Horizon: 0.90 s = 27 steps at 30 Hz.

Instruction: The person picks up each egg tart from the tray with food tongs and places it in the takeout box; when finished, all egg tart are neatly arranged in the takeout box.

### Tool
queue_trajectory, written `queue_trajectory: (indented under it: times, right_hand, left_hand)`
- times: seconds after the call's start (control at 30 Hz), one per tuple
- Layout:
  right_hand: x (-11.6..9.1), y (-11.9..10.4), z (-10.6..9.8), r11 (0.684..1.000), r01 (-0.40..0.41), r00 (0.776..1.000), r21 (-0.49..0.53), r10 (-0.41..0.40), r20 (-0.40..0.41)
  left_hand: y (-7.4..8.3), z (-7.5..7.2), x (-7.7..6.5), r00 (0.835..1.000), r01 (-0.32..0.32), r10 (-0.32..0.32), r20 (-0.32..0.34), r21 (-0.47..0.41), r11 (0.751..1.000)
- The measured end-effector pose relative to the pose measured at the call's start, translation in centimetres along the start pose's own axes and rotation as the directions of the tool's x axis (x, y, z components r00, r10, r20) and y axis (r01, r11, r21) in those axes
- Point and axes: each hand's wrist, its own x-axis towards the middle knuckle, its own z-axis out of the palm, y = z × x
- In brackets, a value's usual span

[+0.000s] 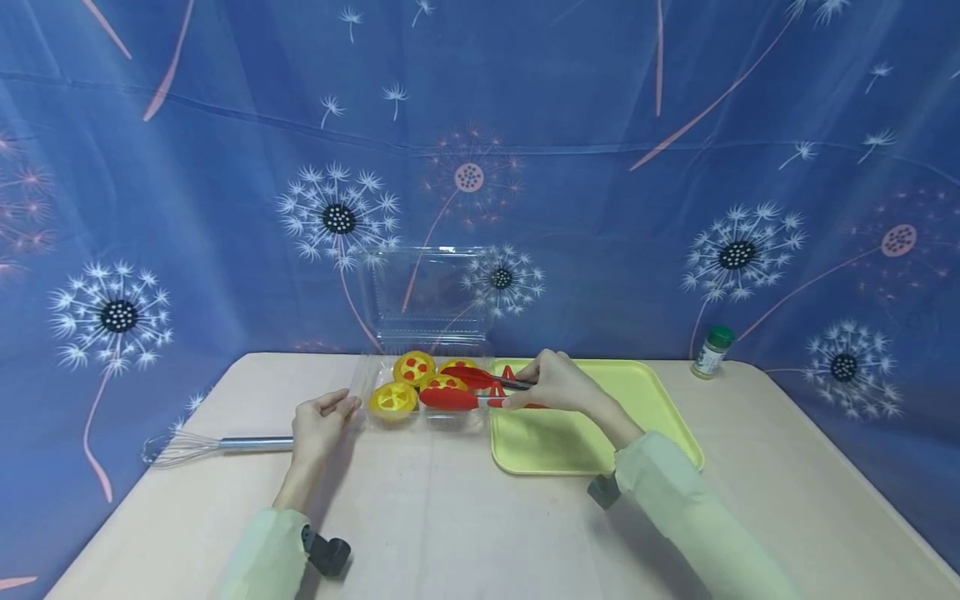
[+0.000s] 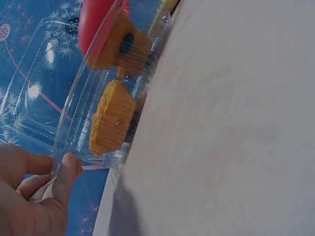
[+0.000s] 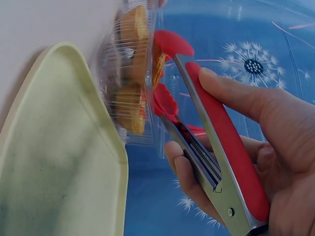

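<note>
Nearest, the left hand (image 1: 318,425) pinches the left rim of the clear clamshell box (image 1: 459,422), while the right hand (image 1: 561,385) grips the red-tipped tongs (image 1: 448,401), thumb on one arm. Their heads straddle a yellow toy tart (image 1: 442,383) with red spots, inside the box; whether they grip it is unclear. The step appears to be seizing that tart; next likely calls for a squeeze and a straight lift, since neighbouring tarts (image 1: 393,402) crowd it. The whisk (image 1: 255,443) lies left, the yellow tray (image 1: 652,408) right; beyond are the raised lid (image 1: 427,287) and green-capped shaker (image 1: 708,356).
</note>
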Motion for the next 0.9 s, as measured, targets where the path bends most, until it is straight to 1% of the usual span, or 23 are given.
queue_trajectory:
  times: [0.1, 0.4, 0.6, 0.9]
  right_hand:
    - [0.0, -0.2, 0.1, 1.0, -0.02, 1.0, -0.012, 0.02, 0.007]
    - [0.4, -0.8, 0.1, 0.999, -0.013, 1.0, -0.049, 0.014, 0.004]
    - [0.5, -0.9, 0.6, 0.997, -0.034, 0.999, -0.069, 0.032, -0.03]
    - [0.5, -1.2, 0.8, 0.991, 0.002, 1.0, -0.133, -0.006, -0.027]
  left_hand:
    - [0.0, 0.0, 0.0, 1.0, -0.005, 0.005, 0.004, -0.009, 1.0]
    - [0.1, 0.1, 0.2, 1.0, -0.018, 0.018, -0.003, -0.009, 1.0]
    - [0.0, 0.1, 0.2, 1.0, -0.015, 0.015, 0.001, -0.011, 1.0]
    - [-0.1, 0.0, 0.2, 1.0, -0.014, 0.014, -0.005, -0.016, 1.0]
